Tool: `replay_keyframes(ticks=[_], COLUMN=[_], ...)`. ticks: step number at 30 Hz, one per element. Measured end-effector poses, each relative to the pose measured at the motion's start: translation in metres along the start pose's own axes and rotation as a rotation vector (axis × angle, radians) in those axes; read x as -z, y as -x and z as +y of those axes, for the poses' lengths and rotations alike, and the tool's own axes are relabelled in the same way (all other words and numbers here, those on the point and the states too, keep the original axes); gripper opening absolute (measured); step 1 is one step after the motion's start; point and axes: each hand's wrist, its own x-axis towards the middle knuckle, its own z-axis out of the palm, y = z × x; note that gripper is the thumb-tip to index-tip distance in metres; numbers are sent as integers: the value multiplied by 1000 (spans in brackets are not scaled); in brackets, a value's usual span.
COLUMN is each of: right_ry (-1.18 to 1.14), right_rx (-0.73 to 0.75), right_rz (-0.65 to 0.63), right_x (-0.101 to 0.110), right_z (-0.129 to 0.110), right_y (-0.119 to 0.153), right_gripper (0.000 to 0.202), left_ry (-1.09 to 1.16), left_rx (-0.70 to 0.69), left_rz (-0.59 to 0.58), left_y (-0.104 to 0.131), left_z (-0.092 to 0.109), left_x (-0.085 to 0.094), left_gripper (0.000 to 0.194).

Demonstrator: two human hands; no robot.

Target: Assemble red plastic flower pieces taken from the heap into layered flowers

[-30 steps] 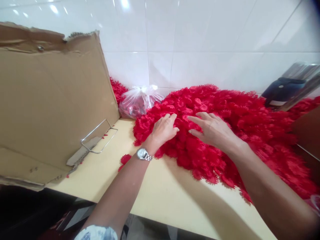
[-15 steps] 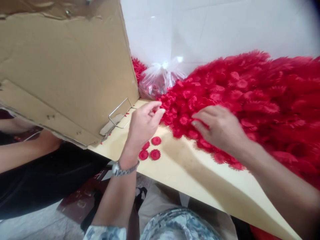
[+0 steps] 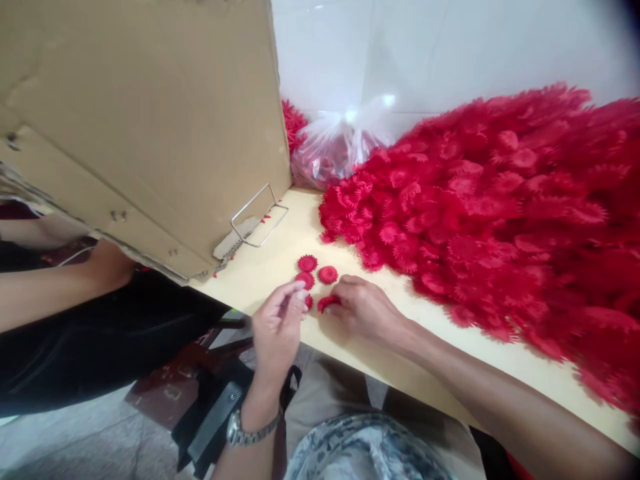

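Near the table's front edge, my right hand (image 3: pixel 367 308) has its fingers closed on a red flower (image 3: pixel 329 304). My left hand (image 3: pixel 280 320), a watch on its wrist, is just to the left with thumb and fingertips pressed together; whatever is between them is too small to make out. Several small red flowers lie by the fingertips, among them one at the back (image 3: pixel 307 263) and one to its right (image 3: pixel 328 275). The left fingertips partly cover others. A large heap of red flowers (image 3: pixel 465 200) spreads behind and to the right.
A tall cardboard panel (image 3: pixel 150 133) stands on the left of the table (image 3: pixel 390 363), with a bent wire frame (image 3: pixel 260 217) at its foot. Behind is a tied clear bag (image 3: pixel 330 150) against the wall. Another person's arm (image 3: pixel 65 293) shows at the far left.
My right hand has come from the heap down to the loose flowers and now grips one. My left hand has moved down toward the table's front edge. Another flower now lies behind the others.
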Motion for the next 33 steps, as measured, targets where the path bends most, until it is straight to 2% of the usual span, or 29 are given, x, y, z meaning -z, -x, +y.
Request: replay_keyframes(ticks=[3,5,8,11,13,15,19,21,24,26,28,30,32,33], right_ry=[-265,-490,-694,-886,-1017,-1072,-1013,-1056,-1219,-1308,-1266,-1080,-777,-586], right_rx=[-70,-118,-177,-240,-277,-299,-344,-375,-376,-363,-375,-401,-432,-470], right_rz=[10,37,58,28,7,49,296,406,518,576,649,744,854,915], right_x=[11,19,29,35,35,33,30,29,28,28,34,48,72,86], right_z=[-1,-2,-2,0,2,4,4,3,3,6,11,16,23,27], right_y=[16,27,43,57,65,74,92,100,109,117,130,153,185,204], right_gripper=[17,20,25,31,36,39,36,30,25,23,21,19,16,13], left_ry=[47,146,362,528,605,651,535,468,480,511,506,524,514,482], left_rx=[86,117,167,298,428,517,414,376,394,456,498,466,450,469], left_rz=[-178,-299,-390,-380,-314,-247,-280,-294,-285,-348,-495,-624,-666,-647], left_y=[10,16,22,27,30,33,40,44,49,51,52,51,48,45], left_z=[0,0,4,10,15,18,19,19,22,25,27,27,24,22], left_x=[-14,-24,-40,-57,-69,-79,-93,-98,-106,-109,-110,-107,-103,-100], left_gripper=[24,19,11,15,24,31,31,27,24,25,26,36,38,35])
